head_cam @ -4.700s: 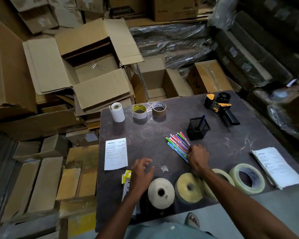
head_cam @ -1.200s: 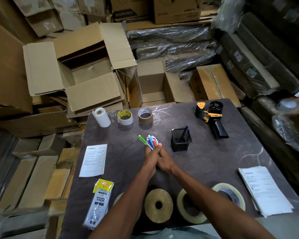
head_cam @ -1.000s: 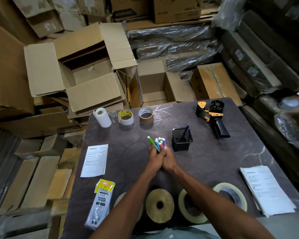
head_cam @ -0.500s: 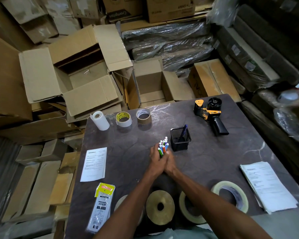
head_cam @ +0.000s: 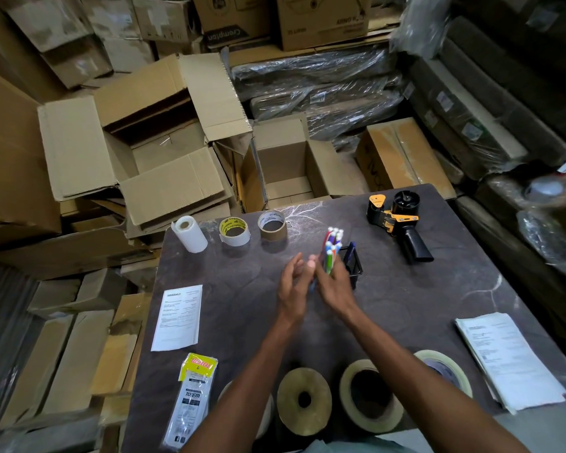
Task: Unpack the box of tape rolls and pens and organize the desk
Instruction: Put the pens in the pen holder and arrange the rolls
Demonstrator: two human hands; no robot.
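My right hand [head_cam: 335,284] is shut on a bundle of coloured pens [head_cam: 331,249], held upright just left of the black mesh pen holder [head_cam: 353,266], which has a blue pen in it. My left hand [head_cam: 293,286] is beside it, fingers apart, off the bundle. At the far edge of the dark desk [head_cam: 406,305] stand a white paper roll [head_cam: 190,233], a white tape roll [head_cam: 234,231] and a brown tape roll [head_cam: 272,225]. Several large tape rolls [head_cam: 304,400] lie along the near edge, partly hidden by my arms.
A black and yellow tape dispenser [head_cam: 397,220] lies at the back right. A printed sheet [head_cam: 177,317] and a packet [head_cam: 193,403] lie at the left, a paper stack [head_cam: 510,358] at the right. Open cardboard boxes [head_cam: 285,165] crowd behind the desk.
Both hands gathered the pens off the desk and stood them upright. The bundle has moved right towards the pen holder, and my left hand has come off it.
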